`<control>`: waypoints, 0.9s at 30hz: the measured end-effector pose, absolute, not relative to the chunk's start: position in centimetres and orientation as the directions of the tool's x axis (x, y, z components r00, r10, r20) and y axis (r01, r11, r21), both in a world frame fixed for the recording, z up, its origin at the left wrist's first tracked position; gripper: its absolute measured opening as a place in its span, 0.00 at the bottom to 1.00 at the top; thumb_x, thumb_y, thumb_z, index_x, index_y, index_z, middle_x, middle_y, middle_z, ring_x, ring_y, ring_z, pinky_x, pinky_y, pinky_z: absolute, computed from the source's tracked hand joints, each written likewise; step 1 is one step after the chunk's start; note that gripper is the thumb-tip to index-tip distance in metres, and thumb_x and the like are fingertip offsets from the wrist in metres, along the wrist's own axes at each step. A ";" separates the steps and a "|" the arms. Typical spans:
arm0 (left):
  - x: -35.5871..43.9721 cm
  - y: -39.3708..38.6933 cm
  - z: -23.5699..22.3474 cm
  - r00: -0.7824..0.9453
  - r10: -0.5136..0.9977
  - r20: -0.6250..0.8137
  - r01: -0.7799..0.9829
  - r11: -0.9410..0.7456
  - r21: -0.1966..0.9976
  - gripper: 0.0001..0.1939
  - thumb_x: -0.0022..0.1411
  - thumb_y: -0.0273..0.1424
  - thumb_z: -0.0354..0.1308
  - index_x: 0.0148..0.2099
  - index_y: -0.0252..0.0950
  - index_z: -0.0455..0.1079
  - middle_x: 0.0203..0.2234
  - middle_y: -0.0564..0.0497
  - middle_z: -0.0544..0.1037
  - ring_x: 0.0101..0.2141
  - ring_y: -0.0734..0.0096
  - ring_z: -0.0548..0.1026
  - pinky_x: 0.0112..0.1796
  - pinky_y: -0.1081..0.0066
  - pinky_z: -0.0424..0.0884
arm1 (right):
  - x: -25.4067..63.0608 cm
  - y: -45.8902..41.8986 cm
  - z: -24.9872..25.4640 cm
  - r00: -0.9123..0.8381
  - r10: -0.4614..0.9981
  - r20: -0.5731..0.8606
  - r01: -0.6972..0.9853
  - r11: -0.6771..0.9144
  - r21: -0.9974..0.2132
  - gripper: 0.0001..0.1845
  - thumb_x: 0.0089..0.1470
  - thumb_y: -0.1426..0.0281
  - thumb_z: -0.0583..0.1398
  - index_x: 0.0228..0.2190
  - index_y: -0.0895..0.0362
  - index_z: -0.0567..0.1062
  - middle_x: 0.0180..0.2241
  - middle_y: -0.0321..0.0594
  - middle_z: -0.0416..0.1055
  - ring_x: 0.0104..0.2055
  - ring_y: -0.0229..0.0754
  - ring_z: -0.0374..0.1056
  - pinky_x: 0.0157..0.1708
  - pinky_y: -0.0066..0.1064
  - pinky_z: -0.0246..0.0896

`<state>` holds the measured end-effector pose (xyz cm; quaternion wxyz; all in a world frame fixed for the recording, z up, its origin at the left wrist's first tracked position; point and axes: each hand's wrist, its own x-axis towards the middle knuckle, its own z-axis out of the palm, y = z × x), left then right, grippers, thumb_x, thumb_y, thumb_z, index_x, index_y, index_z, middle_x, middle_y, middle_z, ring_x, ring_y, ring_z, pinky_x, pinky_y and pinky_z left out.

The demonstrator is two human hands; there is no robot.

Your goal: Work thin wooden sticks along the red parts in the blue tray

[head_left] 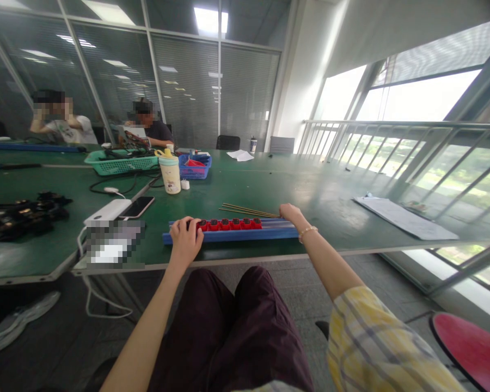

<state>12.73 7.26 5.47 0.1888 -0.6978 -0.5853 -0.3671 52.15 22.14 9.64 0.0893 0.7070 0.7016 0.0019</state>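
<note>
A long blue rail (pixel 245 234) lies along the near edge of the green table (pixel 277 190), with a row of several red blocks (pixel 228 224) seated in it. My left hand (pixel 185 239) rests on the rail's left end, fingers curled over the first red block. My right hand (pixel 291 213) grips the rail's right end, fingers folded over its far side. A few thin brass-coloured rods (pixel 245 209) lie on the table just behind the rail, near my right hand.
A white power bank (pixel 108 211) and a phone (pixel 138 206) lie to the left. A bottle (pixel 170 172), a green basket (pixel 120 161) and a blue basket (pixel 195 166) stand farther back. Paper sheets (pixel 404 218) lie at right. Two people sit at the far side. A red stool (pixel 473 348) is at lower right.
</note>
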 end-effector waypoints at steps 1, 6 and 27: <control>12.7 7.3 5.5 0.045 0.681 0.731 0.956 -0.243 0.167 0.18 0.67 0.35 0.48 0.55 0.37 0.71 0.53 0.39 0.68 0.53 0.48 0.60 0.53 0.50 0.61 | 52.2 22.2 9.6 0.008 0.992 -0.124 0.991 0.008 0.132 0.17 0.56 0.74 0.62 0.47 0.62 0.81 0.45 0.60 0.78 0.48 0.50 0.76 0.45 0.33 0.70; 12.7 7.4 5.4 0.045 0.682 0.730 0.955 -0.244 0.170 0.18 0.67 0.35 0.48 0.55 0.37 0.70 0.53 0.39 0.67 0.53 0.48 0.60 0.54 0.50 0.61 | 52.2 22.6 9.3 -0.043 0.990 -0.132 0.987 0.062 0.146 0.19 0.55 0.73 0.63 0.49 0.65 0.79 0.44 0.61 0.78 0.48 0.49 0.76 0.48 0.32 0.69; 12.5 7.5 5.2 0.043 0.680 0.732 0.957 -0.239 0.166 0.18 0.67 0.35 0.48 0.54 0.37 0.71 0.53 0.39 0.68 0.53 0.49 0.60 0.54 0.50 0.60 | 53.2 23.9 9.0 -0.120 0.963 -0.242 0.988 0.139 0.065 0.16 0.53 0.76 0.61 0.43 0.60 0.83 0.45 0.50 0.80 0.46 0.47 0.76 0.45 0.32 0.69</control>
